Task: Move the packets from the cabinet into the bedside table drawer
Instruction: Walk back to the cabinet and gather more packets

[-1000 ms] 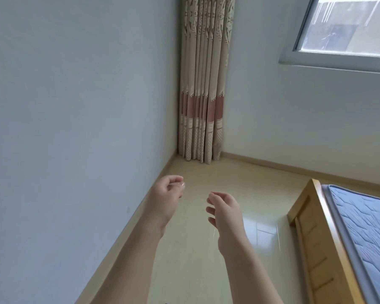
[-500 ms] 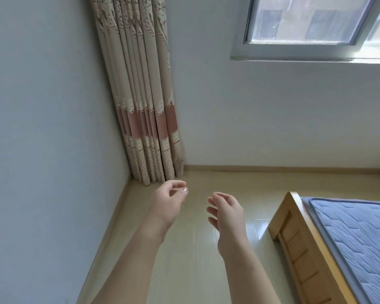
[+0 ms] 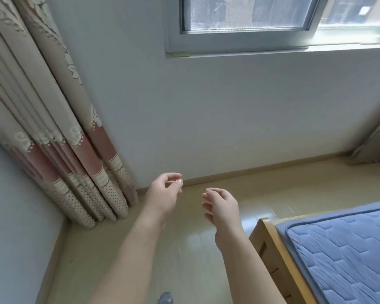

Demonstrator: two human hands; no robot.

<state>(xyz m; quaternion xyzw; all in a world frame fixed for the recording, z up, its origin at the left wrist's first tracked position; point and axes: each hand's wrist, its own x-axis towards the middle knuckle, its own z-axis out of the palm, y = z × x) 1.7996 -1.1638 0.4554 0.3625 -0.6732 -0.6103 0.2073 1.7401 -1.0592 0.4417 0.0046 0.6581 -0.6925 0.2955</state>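
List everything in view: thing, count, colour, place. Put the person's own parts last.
curtain: one, beige with pink band and dotted hem, hanging in the left corner.
window: one, grey frame, top of the far wall.
wall: pale, white-grey, behind and to the left.
floor: glossy beige, with matching skirting.
bed frame: one, light wood, lower right.
mattress: one, quilted blue, on the bed frame.
grey object: one, bottom edge, cannot tell what it is.
left hand: bare, fingers loosely curled, holding nothing visible.
right hand: bare, fingers loosely curled, empty.
No packets, cabinet or bedside table in view.
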